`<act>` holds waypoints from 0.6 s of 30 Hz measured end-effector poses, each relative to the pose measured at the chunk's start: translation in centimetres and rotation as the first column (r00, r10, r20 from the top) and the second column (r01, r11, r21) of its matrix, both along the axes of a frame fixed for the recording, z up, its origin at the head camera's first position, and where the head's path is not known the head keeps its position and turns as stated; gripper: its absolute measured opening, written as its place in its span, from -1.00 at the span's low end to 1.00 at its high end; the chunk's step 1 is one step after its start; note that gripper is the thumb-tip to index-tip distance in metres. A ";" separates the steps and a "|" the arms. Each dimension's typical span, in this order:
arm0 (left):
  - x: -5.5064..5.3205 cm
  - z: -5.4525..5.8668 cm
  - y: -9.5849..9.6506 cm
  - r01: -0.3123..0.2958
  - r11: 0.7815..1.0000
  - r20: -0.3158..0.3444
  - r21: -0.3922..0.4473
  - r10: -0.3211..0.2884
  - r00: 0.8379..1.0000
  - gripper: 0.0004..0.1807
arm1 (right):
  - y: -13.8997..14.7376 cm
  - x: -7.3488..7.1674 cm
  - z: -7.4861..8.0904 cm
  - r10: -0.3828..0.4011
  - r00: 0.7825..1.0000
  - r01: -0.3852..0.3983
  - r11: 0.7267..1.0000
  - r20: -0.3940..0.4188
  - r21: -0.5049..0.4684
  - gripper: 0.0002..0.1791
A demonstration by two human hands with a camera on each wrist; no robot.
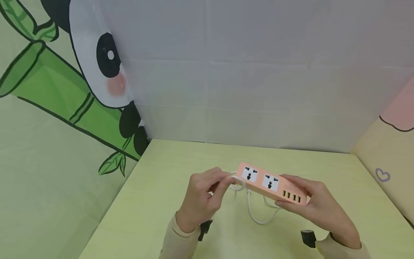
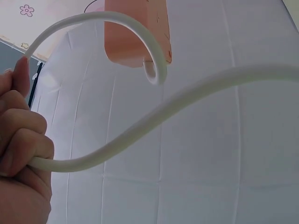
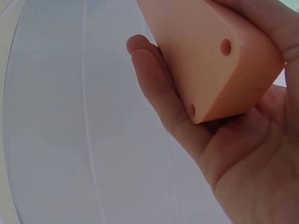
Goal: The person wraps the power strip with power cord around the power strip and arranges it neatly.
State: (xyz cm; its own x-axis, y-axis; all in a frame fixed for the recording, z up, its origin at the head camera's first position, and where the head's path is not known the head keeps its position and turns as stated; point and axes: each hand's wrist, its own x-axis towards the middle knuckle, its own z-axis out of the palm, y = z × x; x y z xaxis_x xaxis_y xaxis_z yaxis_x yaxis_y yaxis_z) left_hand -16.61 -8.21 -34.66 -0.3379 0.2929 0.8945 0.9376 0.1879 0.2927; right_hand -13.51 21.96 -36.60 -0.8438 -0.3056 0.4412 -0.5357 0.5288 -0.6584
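Note:
My right hand point(image 1: 318, 203) grips the right end of an orange power strip point(image 1: 260, 188) above the table. The strip's face, with two white sockets and several USB slots, shows in the head view, tilted down to the right. In the right wrist view its plain underside point(image 3: 191, 51) has two small holes, with fingers wrapped along the edge. My left hand point(image 1: 206, 196) pinches the white power cord point(image 1: 240, 187) near the strip's left end. The left wrist view shows the cord point(image 2: 154, 114) looping from fingertips to the strip and also running out from the curled lower fingers.
A pale yellow table point(image 1: 155, 201) lies beneath, and a loop of the cord hangs over it below the strip. A grey-white sheet point(image 1: 245, 90) forms the back wall. Printed panels with a bamboo picture point(image 1: 64, 79) and a small heart point(image 1: 382, 175) stand at the sides.

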 end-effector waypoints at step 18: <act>-0.7 -0.6 -0.1 -0.028 1.000 0.019 -0.010 0.028 0.999 -0.78 | 0.2 0.2 -0.3 0.128 0.992 -0.128 0.992 0.016 -0.006 -0.38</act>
